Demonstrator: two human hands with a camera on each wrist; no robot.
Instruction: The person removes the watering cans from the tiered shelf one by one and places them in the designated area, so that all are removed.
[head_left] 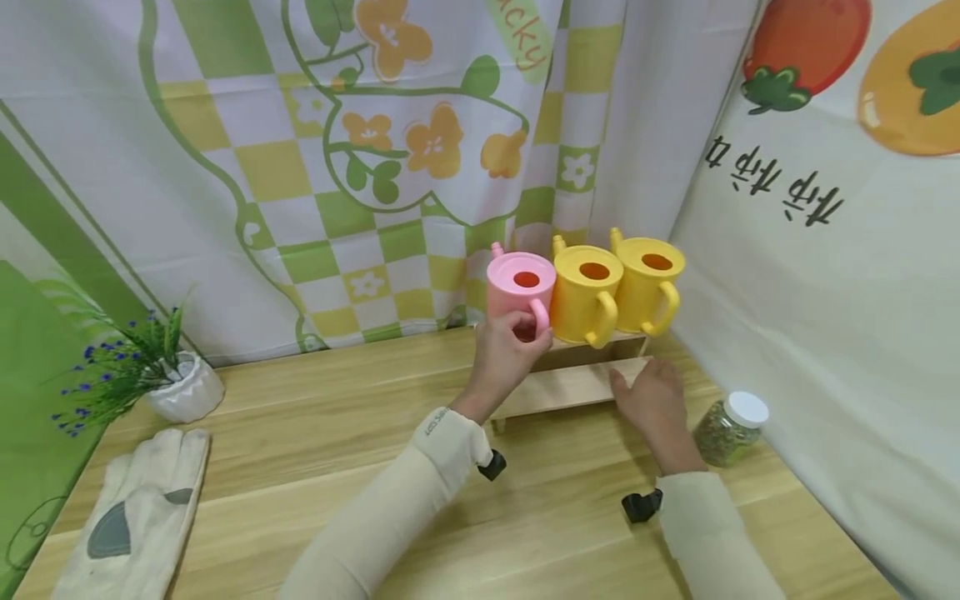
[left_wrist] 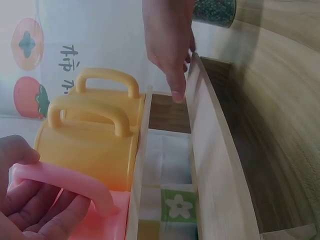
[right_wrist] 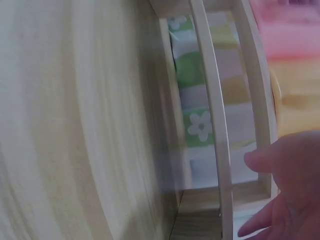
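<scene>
A pink watering can (head_left: 507, 298) stands at the left end of the upper board of a two-step wooden rack. My left hand (head_left: 504, 360) holds it by the handle (left_wrist: 65, 179), fingers passed through the loop and thumb on top. Beside it on the same board are a yellow watering can (head_left: 573, 302) and, farther right, a second yellow watering can (head_left: 636, 292). My right hand (head_left: 654, 402) is at the right end of the lower board (head_left: 562, 388), thumb and fingers spread apart with nothing held.
To the right of the rack stands a jar (head_left: 727, 433) with a white lid. At the table's left side are a white pot (head_left: 187, 392) of blue-flowered greenery and a pale work glove (head_left: 142, 517). Printed curtains (head_left: 420, 275) hang behind the table.
</scene>
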